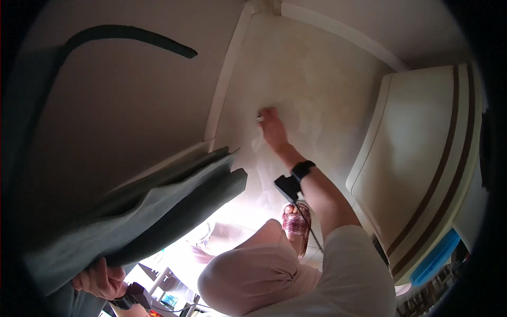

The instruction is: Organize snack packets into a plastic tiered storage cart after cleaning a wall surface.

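Note:
My left hand (101, 279), at the lower left, has its fingers closed around the edge of a grey-green curtain (154, 214). The cloth hangs in long folds across the left side. My right hand (273, 126) reaches down to the beige floor (317, 79), close to the corner by the wall. Its fingers are pinched on a small pale-and-dark object (260, 117), too blurred to name. A black strap (303, 169) with a black device (288, 187) circles my right wrist. A similar dark device (136, 295) sits at my left wrist.
White skirting (227, 75) runs along the wall. On the right stands a cream piece of furniture (420, 138) with brown stripes, a blue plastic item (435, 257) by its lower edge. My patterned slipper (297, 222) is on the floor; a thin cable (309, 226) passes it. Bright light comes from below the curtain.

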A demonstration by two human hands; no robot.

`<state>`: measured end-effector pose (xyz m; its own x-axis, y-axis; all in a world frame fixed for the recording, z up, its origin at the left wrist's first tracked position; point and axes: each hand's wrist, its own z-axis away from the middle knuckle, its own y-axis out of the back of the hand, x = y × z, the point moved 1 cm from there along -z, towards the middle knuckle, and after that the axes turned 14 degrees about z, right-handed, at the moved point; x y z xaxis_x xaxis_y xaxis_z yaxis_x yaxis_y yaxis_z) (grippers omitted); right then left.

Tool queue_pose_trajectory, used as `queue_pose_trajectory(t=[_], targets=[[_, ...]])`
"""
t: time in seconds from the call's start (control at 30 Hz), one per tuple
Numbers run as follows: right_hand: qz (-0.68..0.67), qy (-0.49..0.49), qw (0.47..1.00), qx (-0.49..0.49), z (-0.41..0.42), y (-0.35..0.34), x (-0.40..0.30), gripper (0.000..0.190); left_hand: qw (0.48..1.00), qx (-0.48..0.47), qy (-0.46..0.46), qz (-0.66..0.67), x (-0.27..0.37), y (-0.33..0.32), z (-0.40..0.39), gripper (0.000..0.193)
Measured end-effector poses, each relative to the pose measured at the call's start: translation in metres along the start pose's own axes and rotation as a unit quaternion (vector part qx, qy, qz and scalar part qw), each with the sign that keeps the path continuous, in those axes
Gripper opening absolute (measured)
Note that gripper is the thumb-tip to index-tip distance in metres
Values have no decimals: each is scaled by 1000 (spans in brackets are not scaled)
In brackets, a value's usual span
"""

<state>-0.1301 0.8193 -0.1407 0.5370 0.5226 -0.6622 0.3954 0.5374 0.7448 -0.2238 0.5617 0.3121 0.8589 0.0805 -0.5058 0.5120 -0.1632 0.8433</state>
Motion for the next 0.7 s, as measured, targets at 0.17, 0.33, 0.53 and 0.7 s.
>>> queue_pose_trajectory(t=[0.17, 0.33, 0.53, 0.7], targets=[[-25, 89, 995, -36, 1, -56, -34, 20, 1000, 4, 0, 15, 3, -1, -4, 18], [46, 252, 946, -197, 44, -43, -46, 20, 999, -15, -2, 31, -4, 4, 3, 19], [-46, 114, 992, -38, 6, -3, 14, 26, 1000, 0, 0, 20, 2, 1, -7, 18], [54, 34, 989, 130, -50, 51, 63, 21, 999, -10, -7, 30, 5, 4, -15, 19]])
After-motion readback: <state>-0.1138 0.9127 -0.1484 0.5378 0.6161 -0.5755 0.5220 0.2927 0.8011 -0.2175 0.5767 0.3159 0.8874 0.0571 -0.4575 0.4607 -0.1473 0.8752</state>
